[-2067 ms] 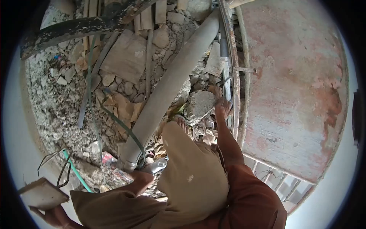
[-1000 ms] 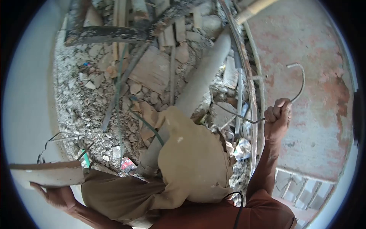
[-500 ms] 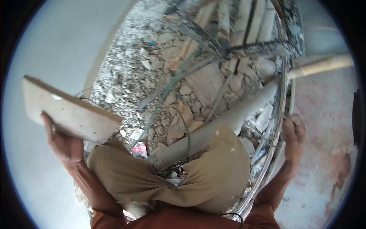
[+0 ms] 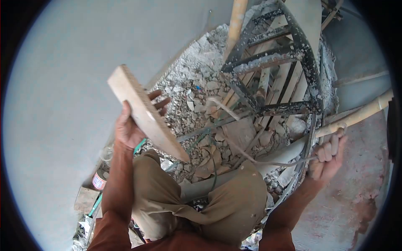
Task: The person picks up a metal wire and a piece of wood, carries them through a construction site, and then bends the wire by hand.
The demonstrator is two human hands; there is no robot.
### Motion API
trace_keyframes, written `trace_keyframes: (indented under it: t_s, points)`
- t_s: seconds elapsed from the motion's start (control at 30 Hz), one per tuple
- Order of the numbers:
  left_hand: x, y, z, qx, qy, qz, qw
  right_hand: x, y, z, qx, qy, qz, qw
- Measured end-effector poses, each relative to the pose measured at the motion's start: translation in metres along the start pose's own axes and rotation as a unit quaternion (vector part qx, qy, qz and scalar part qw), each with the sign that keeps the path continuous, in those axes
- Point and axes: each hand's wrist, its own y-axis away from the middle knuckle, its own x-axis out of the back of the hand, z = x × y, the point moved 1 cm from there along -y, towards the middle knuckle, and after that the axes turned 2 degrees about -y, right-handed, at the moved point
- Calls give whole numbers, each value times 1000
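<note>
My left hand (image 4: 127, 131) grips a pale, flat piece of tile (image 4: 146, 111) with a rough brownish edge, thumb on its near face and fingertips showing behind. The tile is tilted and held up over the rubble (image 4: 180, 104), left of my knees. On the right, my right hand (image 4: 328, 152) is closed around one end of a thin greyish cord (image 4: 276, 164). From the fist the cord runs left across a grey pipe (image 4: 289, 152), then bends up over the debris, where its far end looks blurred. A bamboo pole (image 4: 364, 112) passes right behind that fist.
A black, paint-spattered metal frame (image 4: 310, 79) stands on long boards at the back right. Another bamboo pole (image 4: 237, 19) rises beside it. A labelled can (image 4: 99, 180) and a block (image 4: 86, 200) sit at left. A smooth grey surface (image 4: 75, 83) borders the rubble.
My left hand has brought the tile right and up, turning it more edge-on. My right hand has lifted slightly, and the cord now stretches out from it. The view has shifted, showing more of the black frame.
</note>
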Motion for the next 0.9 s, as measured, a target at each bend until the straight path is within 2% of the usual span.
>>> trace_keyframes:
  t_s: [0.1, 0.17, 0.23, 0.27, 0.33, 0.37, 0.4, 0.43, 0.47, 0.53, 0.6, 0.67, 0.7, 0.73, 0.77, 0.8, 0.87, 0.9]
  points:
    - [-20, -8, -11, 42, 9, -91, 995, -2, -7, 38, -29, -89, 23, 995]
    - [-34, -9, -13, 27, 8, -115, 993, -2, -7, 56, -34, -115, 35, 992]
    - [-28, -7, -20, -3, 26, -172, 985, -1, -1, 71, -45, -128, 111, 984]
    - [-15, -2, -24, 11, 84, -143, 986, 3, 5, 79, -32, -125, 113, 985]
    - [-24, 4, -25, 2, 83, 28, 996, 9, 15, 88, -60, -111, 174, 977]
    - [-28, 5, -23, 2, 76, 28, 997, 5, 19, 85, -48, -105, 172, 978]
    - [-34, 3, -21, -2, 69, 24, 997, 1, 22, 83, -80, -80, 182, 977]
    - [-43, 2, -23, -12, 77, 111, 991, -1, 24, 78, -113, -54, 191, 974]
    - [-31, 2, -25, -8, 37, 58, 998, -5, 24, 70, -102, -49, 184, 976]
    - [-34, 6, -26, -13, 15, 79, 997, -18, 25, 57, -132, 91, 147, 976]
    - [-26, 14, -28, -7, 17, 67, 998, -17, 27, 47, -162, 80, 147, 973]
    - [-15, 19, -29, 2, 18, 59, 998, -4, 29, 44, -195, 132, 72, 969]
    - [-9, 22, -29, -14, 47, -12, 999, -4, 30, 42, -194, 131, 74, 969]
    - [-1, 21, -29, -29, 77, -82, 993, -5, 32, 41, -224, 176, 32, 958]
    - [8, 10, -31, -49, 106, -218, 969, -6, 33, 41, -255, 220, -10, 942]
    - [14, 13, -33, -47, 106, -215, 970, -6, 33, 42, -257, 218, -7, 941]
    - [10, 20, -31, -53, 100, -74, 991, -11, 30, 45, -219, 210, -54, 951]
    - [2, 18, -30, -59, 76, -37, 995, -14, 27, 46, -224, 209, -53, 950]
